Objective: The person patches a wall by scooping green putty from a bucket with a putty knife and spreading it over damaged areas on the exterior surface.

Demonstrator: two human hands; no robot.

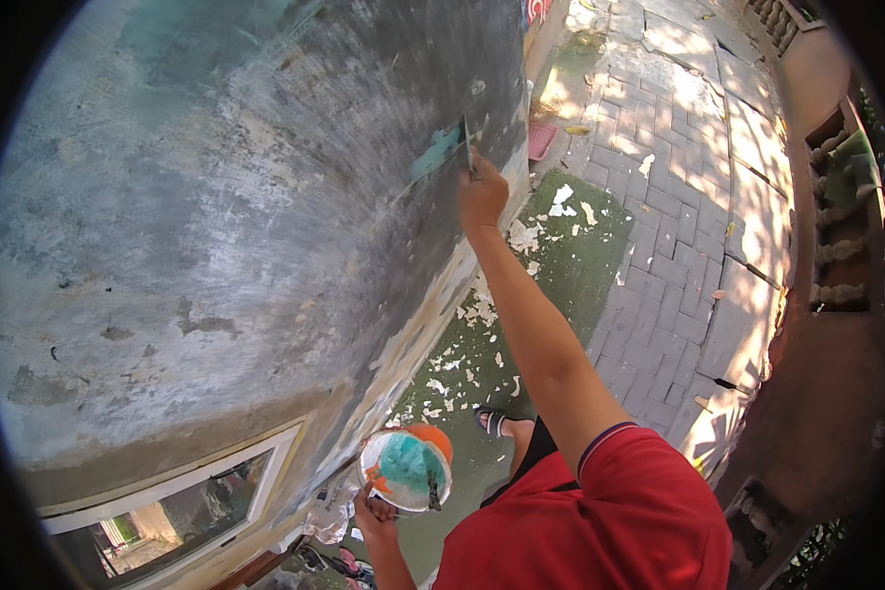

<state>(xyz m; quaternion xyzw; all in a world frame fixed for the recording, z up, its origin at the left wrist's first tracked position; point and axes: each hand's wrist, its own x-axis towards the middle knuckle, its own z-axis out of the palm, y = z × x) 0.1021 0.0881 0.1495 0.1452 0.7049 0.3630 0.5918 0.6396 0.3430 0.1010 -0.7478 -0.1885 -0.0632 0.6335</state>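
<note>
My right hand (483,200) is stretched forward and closed round a putty knife (469,146), whose thin blade is against the grey wall (265,216). Just left of the blade, a wet teal patch (437,155) marks the wall. Low in front of me, my left hand (375,518) is curled at the near left edge of a round bucket (367,455), gripping it. Inside lies teal paste (406,460), with orange showing on the bucket. A dark, paste-smeared tool (433,490) leans at its right side; its kind is unclear.
Pale paint flakes (482,315) litter the green ground strip along the wall. A pink dustpan-like object (541,140) sits by the wall's far corner. Grey paving (659,265) runs on the right, beside a low balustrade (841,246). A white-framed window (275,467) is at lower left.
</note>
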